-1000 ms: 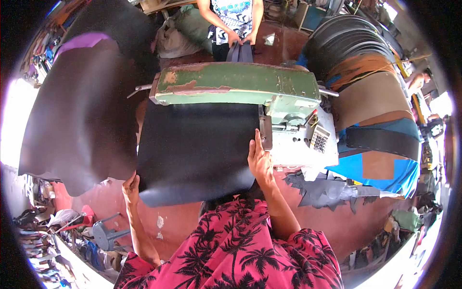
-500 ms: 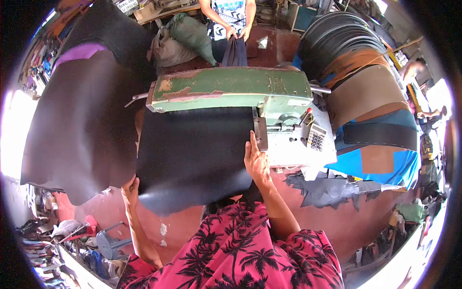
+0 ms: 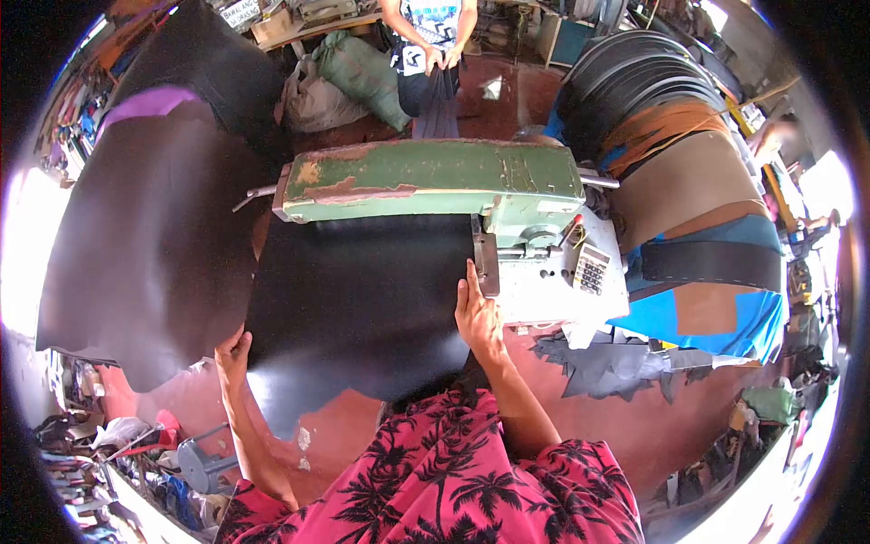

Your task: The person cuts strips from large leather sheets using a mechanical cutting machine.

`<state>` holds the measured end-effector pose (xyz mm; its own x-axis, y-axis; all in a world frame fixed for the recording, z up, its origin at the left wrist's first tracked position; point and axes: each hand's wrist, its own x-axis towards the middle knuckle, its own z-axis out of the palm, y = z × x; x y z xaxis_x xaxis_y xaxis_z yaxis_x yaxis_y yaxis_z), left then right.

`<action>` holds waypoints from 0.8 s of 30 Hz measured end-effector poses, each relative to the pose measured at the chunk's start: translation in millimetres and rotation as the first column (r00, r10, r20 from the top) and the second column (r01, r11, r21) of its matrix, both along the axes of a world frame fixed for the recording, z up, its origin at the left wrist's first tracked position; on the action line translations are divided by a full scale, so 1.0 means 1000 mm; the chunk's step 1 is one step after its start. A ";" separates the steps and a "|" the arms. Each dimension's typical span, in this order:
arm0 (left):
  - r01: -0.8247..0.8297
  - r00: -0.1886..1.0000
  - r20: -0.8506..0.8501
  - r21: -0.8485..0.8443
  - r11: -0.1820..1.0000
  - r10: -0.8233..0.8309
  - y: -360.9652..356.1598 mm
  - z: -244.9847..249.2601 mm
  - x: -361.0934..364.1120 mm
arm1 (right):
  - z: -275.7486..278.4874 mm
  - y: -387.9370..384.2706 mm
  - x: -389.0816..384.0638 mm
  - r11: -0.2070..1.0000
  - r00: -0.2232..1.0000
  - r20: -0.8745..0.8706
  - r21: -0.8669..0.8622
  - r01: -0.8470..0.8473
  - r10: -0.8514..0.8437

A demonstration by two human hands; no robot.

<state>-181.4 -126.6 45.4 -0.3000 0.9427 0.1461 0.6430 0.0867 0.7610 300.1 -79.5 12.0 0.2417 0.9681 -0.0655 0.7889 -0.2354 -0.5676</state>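
A black sheet (image 3: 362, 299) lies flat under the long arm of a green machine (image 3: 426, 181) with chipped paint. My left hand (image 3: 234, 352) grips the sheet's left edge near its lower corner, thumb on top. At the right edge of the sheet, my right hand (image 3: 478, 313) rests with its index finger stretched toward a dark metal guide (image 3: 487, 265). The sheet's near edge hangs down in front of my body.
A calculator (image 3: 592, 269) lies on the white machine table (image 3: 535, 299). Dark sheets (image 3: 145, 236) drape at left; brown, black and blue sheets (image 3: 689, 190) pile at right. Across the machine, a person (image 3: 433, 45) holds dark material (image 3: 438, 109). Sacks (image 3: 358, 77) stand behind.
The sheet has come a little toward me, and both my hands have shifted slightly left and down with it. The person opposite has lowered the dark material slightly.
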 end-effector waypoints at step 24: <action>0.083 0.990 -0.121 0.053 0.995 -0.076 0.076 -0.004 0.012 | -0.007 0.001 0.002 0.999 0.999 0.042 0.039 -0.033 0.031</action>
